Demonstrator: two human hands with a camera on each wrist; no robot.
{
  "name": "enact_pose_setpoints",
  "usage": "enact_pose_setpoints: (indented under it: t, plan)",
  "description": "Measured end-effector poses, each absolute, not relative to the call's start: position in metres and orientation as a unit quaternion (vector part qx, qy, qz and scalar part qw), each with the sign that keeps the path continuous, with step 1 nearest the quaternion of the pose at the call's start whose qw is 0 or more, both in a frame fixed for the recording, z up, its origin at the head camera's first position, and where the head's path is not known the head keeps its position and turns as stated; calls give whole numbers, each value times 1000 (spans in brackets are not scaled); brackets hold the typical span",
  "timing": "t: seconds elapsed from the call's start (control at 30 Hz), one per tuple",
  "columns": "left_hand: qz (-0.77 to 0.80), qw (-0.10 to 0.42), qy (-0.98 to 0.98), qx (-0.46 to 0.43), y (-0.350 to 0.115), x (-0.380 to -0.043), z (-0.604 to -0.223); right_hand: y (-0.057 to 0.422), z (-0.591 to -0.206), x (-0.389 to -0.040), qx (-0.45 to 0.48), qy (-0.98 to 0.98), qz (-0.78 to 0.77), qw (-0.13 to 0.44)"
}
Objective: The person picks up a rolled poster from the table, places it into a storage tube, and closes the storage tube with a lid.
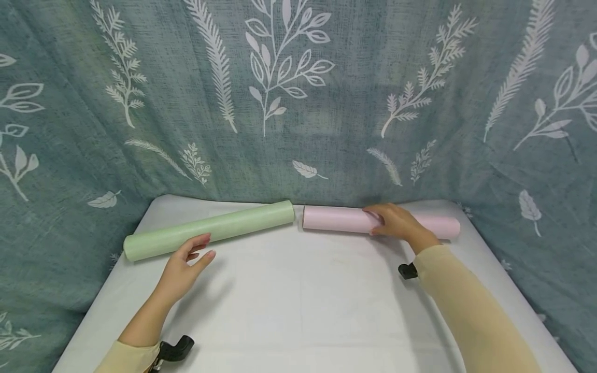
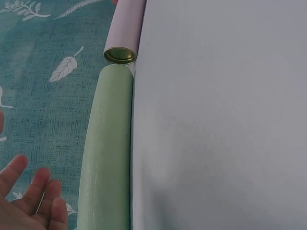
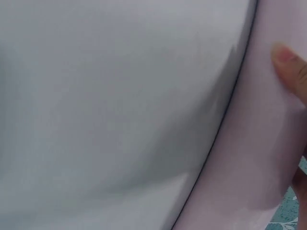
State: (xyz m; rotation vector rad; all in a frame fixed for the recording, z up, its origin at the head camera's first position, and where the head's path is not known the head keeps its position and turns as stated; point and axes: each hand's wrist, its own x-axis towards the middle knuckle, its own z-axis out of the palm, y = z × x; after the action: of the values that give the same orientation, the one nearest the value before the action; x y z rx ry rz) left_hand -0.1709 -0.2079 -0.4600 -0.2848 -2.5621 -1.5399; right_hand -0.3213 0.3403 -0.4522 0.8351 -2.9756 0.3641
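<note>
Along the back of the white table lie two long tubes. The pale green tube [image 1: 210,229] is on the left, slanting with its right end farther back. To its right lies the pink tube [image 1: 336,219], whose near end in the left wrist view shows a recessed, gold-coloured metal rim [image 2: 120,56]. My right hand [image 1: 396,223] grips the pink tube around its middle, thumb [image 3: 287,60] on the front side and fingers over the top and back. My left hand [image 1: 184,269] hovers by the front of the green tube, fingers loosely spread and holding nothing.
A white cloth-covered table [image 1: 298,300] spreads in front of the tubes. Behind it and at both sides hangs a blue-green curtain [image 1: 345,103] with white leaf patterns. Black wrist mounts [image 1: 176,348] stick out near both sleeves.
</note>
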Motion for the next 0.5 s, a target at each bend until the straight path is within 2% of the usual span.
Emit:
enact_pose_setpoints:
  t: [0.5]
  plan:
    - [-460,106,-878,-81,-217,-167,-452,336,-440,-311,233,-962,146,-2]
